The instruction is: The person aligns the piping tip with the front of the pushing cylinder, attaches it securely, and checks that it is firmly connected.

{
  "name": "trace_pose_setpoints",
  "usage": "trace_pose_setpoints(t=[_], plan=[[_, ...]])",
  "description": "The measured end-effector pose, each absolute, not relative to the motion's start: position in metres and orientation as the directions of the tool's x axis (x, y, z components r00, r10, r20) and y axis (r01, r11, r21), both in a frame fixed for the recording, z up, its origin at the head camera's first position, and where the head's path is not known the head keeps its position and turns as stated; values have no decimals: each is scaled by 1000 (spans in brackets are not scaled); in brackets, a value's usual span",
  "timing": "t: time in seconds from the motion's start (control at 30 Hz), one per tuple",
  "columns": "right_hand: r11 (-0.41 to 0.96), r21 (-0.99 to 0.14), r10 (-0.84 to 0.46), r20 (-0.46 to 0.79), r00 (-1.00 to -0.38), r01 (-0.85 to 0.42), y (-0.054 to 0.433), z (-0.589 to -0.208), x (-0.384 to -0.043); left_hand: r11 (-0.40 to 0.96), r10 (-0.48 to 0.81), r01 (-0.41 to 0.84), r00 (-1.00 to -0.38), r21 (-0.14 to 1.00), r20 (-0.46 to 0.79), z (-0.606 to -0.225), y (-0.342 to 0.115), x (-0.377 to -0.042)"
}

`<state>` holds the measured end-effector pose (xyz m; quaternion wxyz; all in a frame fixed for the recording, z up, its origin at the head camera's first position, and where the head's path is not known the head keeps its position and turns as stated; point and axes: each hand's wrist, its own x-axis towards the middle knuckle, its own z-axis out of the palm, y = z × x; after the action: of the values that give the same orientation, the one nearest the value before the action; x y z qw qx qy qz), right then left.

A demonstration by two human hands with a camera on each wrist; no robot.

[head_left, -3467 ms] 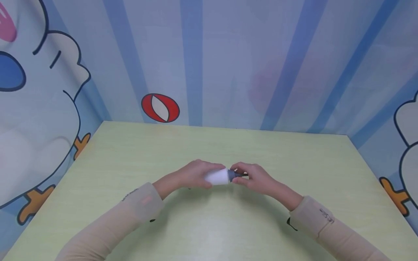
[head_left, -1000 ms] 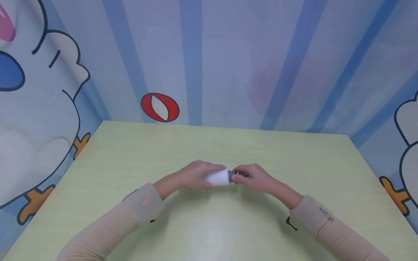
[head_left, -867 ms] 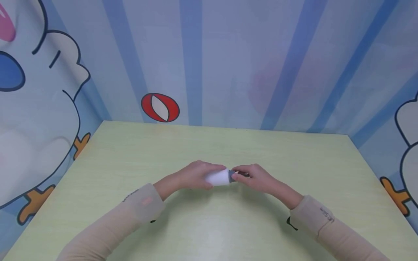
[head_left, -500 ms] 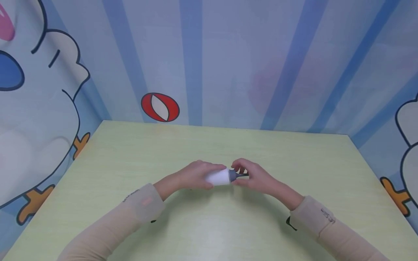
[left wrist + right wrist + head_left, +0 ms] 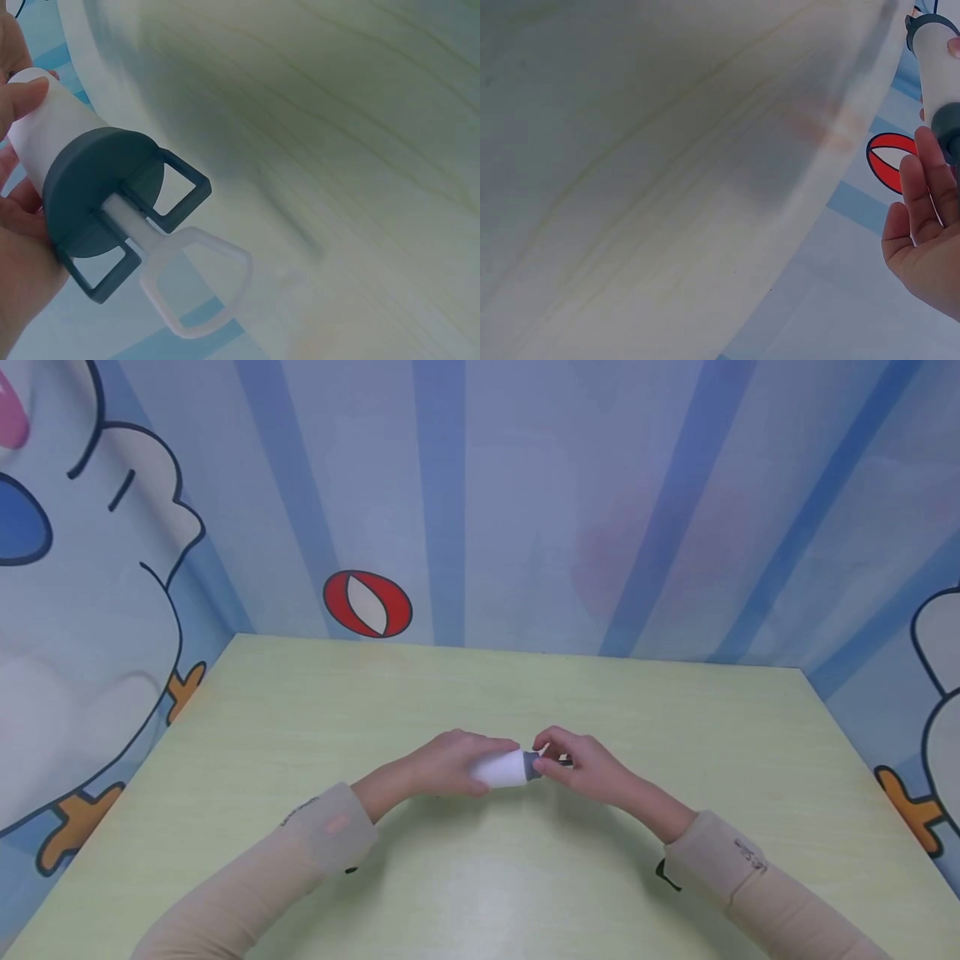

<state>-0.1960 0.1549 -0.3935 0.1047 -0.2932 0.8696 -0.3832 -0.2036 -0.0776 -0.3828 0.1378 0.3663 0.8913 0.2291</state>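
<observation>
A large white syringe (image 5: 500,768) lies sideways in both hands, above the tabletop. My left hand (image 5: 450,762) grips its barrel, thumb and fingers on opposite sides. The left wrist view shows the dark green end cap (image 5: 75,191) with two square finger loops, and a white plunger handle (image 5: 244,274) sticking out between them. At the other end, my right hand (image 5: 588,767) has its thumb and index finger at the dark grey nozzle collar (image 5: 531,766). In the right wrist view, the remaining fingers (image 5: 920,199) extend beside that collar. The thin dark nozzle is mostly covered by the hand.
Both hands work over a pale yellow-green table (image 5: 480,877). A blue striped backdrop (image 5: 517,510) with cartoon prints rises behind its far edge and along both sides. Beige sleeves (image 5: 255,877) cover the forearms.
The right fingers pinched the collar about a second ago, spread off it half a second ago, and now have the thumb on it again. The left hand and syringe stay in place.
</observation>
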Motion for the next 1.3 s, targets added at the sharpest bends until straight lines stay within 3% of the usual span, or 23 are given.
trace_pose_setpoints(t=[1.3], plan=[[557,-707,-571,56,-819,-436,152,-395,-194,619,728,616,-683,488,-62,-385,-80,-204]])
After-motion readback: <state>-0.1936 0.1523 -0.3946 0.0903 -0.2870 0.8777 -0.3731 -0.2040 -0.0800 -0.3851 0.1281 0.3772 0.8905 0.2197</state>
